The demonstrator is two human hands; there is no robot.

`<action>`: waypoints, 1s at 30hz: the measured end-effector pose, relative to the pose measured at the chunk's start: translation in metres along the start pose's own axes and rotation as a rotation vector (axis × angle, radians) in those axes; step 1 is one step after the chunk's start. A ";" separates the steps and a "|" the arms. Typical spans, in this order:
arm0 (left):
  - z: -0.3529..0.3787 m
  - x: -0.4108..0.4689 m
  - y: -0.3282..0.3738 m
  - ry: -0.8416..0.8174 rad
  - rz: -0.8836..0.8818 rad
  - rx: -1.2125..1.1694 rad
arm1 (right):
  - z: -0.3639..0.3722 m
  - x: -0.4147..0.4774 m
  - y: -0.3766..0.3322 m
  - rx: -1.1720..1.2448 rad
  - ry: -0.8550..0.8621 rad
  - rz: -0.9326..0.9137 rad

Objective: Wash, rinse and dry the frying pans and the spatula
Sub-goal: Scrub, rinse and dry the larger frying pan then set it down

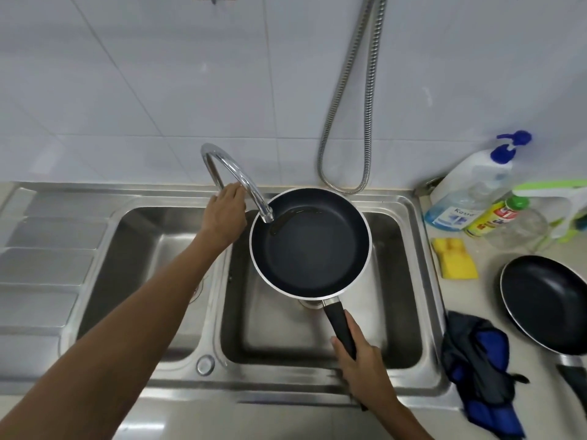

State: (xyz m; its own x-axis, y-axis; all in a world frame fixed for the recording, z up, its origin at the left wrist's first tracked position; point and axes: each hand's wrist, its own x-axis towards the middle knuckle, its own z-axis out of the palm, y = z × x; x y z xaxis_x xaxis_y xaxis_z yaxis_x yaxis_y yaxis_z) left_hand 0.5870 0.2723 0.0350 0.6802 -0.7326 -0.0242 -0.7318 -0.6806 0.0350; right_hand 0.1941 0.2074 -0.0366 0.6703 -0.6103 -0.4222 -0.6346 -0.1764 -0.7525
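The right hand point(362, 366) gripped the black handle of a frying pan point(311, 242), fingers wrapped round it and the thumb lying along its upper side. It held the pan level over the right basin of the steel sink point(409, 217), the handle pointing toward five o'clock. The pan's dark inside faced up, and its rim at ten o'clock sat right under the outlet of the curved faucet point(235, 173).

The left hand point(227, 214) reached in from seven o'clock to the base of the faucet. Its fingertips were against the chrome neck, but the fingers were hidden behind it, so I could not tell whether the hand was gripping anything or only touching it.

A second frying pan point(546, 303) lay face up on the counter at four o'clock from the held one, well apart from it and outside the sink. A yellow sponge point(454, 258) sat at three o'clock, just beside the sink's edge. A crumpled dark and blue cloth point(482, 369) lay at five o'clock, near the second pan. A pump bottle point(470, 185) and a green-capped bottle point(495, 214) leaned together at two o'clock. A metal hose point(349, 106) hung on the tiled wall at twelve o'clock.
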 end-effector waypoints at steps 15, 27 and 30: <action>0.043 -0.076 0.000 -0.050 -0.181 -0.381 | 0.006 0.000 -0.018 0.028 0.020 -0.054; 0.063 -0.081 -0.008 -0.286 -0.199 -0.402 | 0.008 0.000 -0.024 -0.001 0.011 -0.045; 0.058 -0.091 0.000 -0.159 -0.297 -0.560 | 0.006 -0.002 -0.024 0.021 0.010 -0.032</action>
State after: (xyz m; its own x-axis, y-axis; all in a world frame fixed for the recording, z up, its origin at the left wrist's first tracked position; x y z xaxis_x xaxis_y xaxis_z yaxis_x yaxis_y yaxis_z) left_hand 0.5226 0.3392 -0.0208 0.8041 -0.5351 -0.2590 -0.3516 -0.7794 0.5186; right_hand 0.2102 0.2177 -0.0213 0.6863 -0.6122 -0.3926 -0.6044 -0.1798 -0.7761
